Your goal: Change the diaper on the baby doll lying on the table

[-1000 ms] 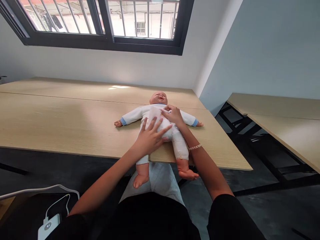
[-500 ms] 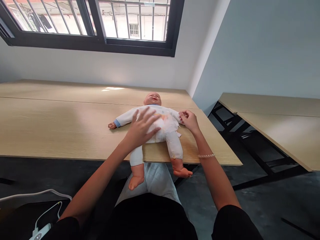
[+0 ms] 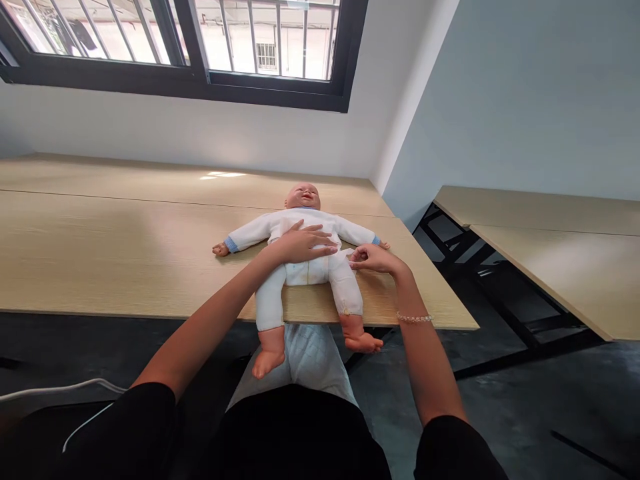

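A baby doll in a white top with blue cuffs lies on its back, arms spread, its bare feet hanging over the table's front edge. Around its hips is a white diaper with faint coloured marks. My left hand rests on the doll's belly, palm down, fingers stretched out over the diaper's upper part. At the doll's hip on the right side, my right hand is closed in a pinch on a white side flap of the diaper. The fingertips partly hide that flap.
The doll lies on a light wooden table against the wall under a barred window. To the right, past a gap, stands another wooden table on black metal legs. A white cable runs at the lower left.
My left hand has come down flat onto the doll's belly. My right hand has moved down and slightly left, from beside the doll's arm to its hip, drawing the diaper flap along.
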`<state>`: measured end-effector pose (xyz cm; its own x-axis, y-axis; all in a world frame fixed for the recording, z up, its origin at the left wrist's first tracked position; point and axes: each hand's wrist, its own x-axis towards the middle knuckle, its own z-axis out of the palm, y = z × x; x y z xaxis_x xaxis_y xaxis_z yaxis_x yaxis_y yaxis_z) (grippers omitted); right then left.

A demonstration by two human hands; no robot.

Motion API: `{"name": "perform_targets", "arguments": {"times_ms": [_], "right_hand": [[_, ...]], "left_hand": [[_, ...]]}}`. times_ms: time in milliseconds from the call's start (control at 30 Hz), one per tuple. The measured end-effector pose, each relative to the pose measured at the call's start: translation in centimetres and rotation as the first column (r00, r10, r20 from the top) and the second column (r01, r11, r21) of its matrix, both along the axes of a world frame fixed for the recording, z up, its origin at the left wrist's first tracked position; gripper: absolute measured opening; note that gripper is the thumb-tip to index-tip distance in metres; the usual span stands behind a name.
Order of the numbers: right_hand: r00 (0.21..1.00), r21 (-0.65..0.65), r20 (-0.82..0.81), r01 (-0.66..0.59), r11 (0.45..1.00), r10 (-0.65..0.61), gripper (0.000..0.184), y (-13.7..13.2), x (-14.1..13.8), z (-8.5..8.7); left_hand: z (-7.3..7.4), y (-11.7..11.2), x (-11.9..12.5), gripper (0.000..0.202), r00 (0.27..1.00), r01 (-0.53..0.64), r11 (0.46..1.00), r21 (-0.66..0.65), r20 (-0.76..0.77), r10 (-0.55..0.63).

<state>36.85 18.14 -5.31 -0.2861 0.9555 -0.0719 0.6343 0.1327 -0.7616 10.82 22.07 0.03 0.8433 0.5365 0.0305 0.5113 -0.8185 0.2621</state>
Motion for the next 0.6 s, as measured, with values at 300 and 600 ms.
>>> {"name": "perform_targets", "arguments": {"times_ms": [300, 600], "right_hand": [[0.879, 0.076, -0.408, 0.304, 0.950, -0.248, 0.051, -0.3, -1.2, 0.6], [0.895, 0.330, -0.402, 0.341, 0.880, -0.195, 0.045, 0.6, -7.9, 3.3]], "left_hand": [[-0.6, 0.1, 0.1, 0.053, 1.000, -0.009, 1.000, -0.028, 0.028, 0.009], [-0.8, 0.9, 1.0, 0.058, 0.990, -0.094, 0.993, -0.073, 0.095, 0.101]]}}
